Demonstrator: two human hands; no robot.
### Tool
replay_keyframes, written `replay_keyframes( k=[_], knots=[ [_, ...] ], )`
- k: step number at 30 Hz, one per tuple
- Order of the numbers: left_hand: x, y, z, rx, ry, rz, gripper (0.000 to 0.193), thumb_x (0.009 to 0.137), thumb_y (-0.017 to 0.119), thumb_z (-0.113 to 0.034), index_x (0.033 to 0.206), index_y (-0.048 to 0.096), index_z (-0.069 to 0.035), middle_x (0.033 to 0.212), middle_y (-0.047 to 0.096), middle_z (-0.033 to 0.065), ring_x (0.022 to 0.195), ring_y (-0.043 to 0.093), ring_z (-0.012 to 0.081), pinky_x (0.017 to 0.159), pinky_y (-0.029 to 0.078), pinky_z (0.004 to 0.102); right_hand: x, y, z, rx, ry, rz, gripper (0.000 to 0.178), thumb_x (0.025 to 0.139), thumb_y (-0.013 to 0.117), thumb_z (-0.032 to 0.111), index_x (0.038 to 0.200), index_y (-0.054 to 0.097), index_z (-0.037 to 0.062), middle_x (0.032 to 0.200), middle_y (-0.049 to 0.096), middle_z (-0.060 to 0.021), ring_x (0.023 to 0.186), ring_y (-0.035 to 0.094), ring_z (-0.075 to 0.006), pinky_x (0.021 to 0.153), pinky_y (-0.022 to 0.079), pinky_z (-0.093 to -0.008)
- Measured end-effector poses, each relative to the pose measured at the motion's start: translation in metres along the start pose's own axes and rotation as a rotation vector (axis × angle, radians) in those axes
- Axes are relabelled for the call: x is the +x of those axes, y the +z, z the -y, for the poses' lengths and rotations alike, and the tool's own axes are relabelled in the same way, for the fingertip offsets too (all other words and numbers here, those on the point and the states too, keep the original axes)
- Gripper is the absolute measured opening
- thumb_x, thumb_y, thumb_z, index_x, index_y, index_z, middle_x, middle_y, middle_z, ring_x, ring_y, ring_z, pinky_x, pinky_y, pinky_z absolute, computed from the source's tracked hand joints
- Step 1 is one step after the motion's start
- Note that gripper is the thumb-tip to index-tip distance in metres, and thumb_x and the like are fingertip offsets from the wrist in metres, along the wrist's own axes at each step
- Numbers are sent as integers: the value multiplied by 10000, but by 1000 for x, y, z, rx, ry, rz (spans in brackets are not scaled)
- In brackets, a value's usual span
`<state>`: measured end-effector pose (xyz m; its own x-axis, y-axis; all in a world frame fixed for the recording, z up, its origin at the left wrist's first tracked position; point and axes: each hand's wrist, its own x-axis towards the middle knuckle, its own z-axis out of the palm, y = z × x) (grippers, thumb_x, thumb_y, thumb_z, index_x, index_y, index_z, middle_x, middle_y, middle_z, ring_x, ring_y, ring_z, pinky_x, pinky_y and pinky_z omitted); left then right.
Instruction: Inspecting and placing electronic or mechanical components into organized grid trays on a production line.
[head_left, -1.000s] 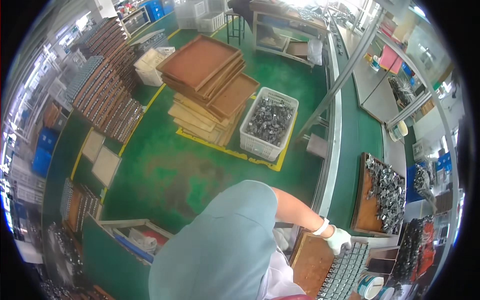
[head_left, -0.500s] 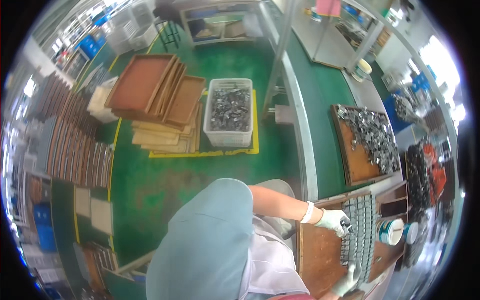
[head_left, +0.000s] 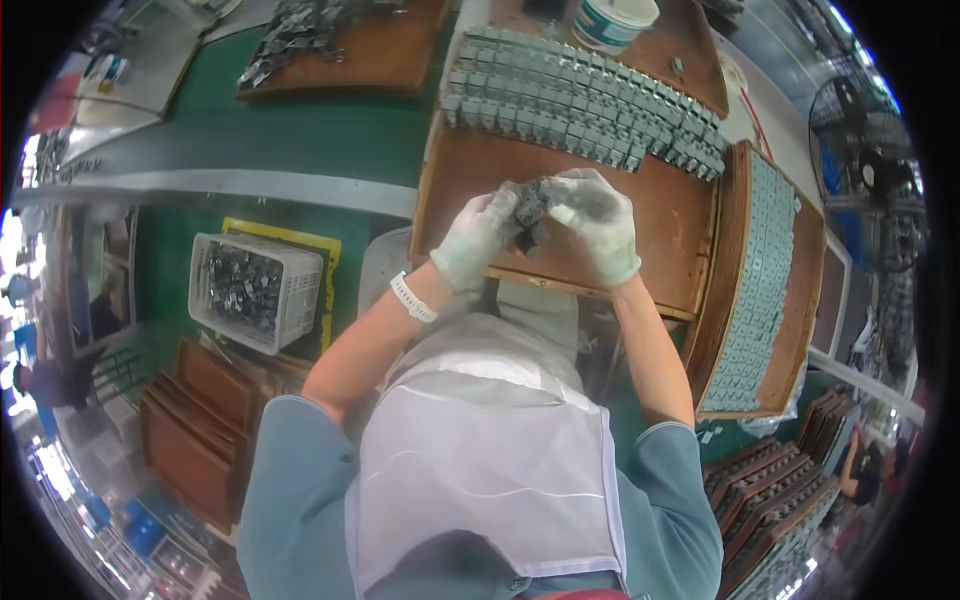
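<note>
My left hand (head_left: 472,240), in a whitish work glove, is closed around a small cluster of dark metal pieces (head_left: 530,210) above the near part of a brown wooden tray (head_left: 640,225). My right hand (head_left: 602,222), gloved too, meets it from the right, with thumb and fingers bent in against the same pieces. How many pieces there are, and their exact shape, is blurred and partly hidden by the gloves. Beyond the hands, rows of small grey-green metal parts (head_left: 570,100) stand side by side across the tray's far half.
A white tub (head_left: 610,22) stands past the rows. At right lies a tray stack topped with flat rows of parts (head_left: 755,290). A tray of loose metal pieces (head_left: 340,70) lies far left. Left on the floor are a white crate (head_left: 290,300) and brown trays (head_left: 190,450).
The view has swung round to the right, toward the tray. My left hand has drawn back from the rows with the metal pieces, and my right hand has come from the rows to join it.
</note>
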<state>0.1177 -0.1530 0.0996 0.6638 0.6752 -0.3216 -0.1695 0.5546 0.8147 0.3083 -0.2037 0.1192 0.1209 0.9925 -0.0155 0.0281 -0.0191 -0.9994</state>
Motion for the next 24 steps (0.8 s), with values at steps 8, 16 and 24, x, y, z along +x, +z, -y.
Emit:
replay_keyframes(
  k=[8,16,24],
  knots=[
    [2,9,2,235,-6,-52,498,1032,430,-428,1044,646,20,795,679,87,616,625,131,507,476,249,-6,-11,6,-126,164,53,202,784,760,8,969,699,-44,951,655,-44,886,634,-129,801,506,-279],
    [17,-9,-21,298,-281,79,389,1021,489,-315,976,649,37,748,639,70,608,615,148,510,485,294,-17,0,4,-483,37,42,175,736,789,13,864,682,-37,864,654,-73,779,646,-155,701,510,-283],
    [22,-10,-21,395,-221,140,443,1024,470,-372,1065,656,27,748,653,66,586,600,109,473,458,244,-19,-1,-8,-499,-34,-27,283,682,846,100,917,710,21,849,673,-69,681,645,-166,643,520,-301]
  ],
)
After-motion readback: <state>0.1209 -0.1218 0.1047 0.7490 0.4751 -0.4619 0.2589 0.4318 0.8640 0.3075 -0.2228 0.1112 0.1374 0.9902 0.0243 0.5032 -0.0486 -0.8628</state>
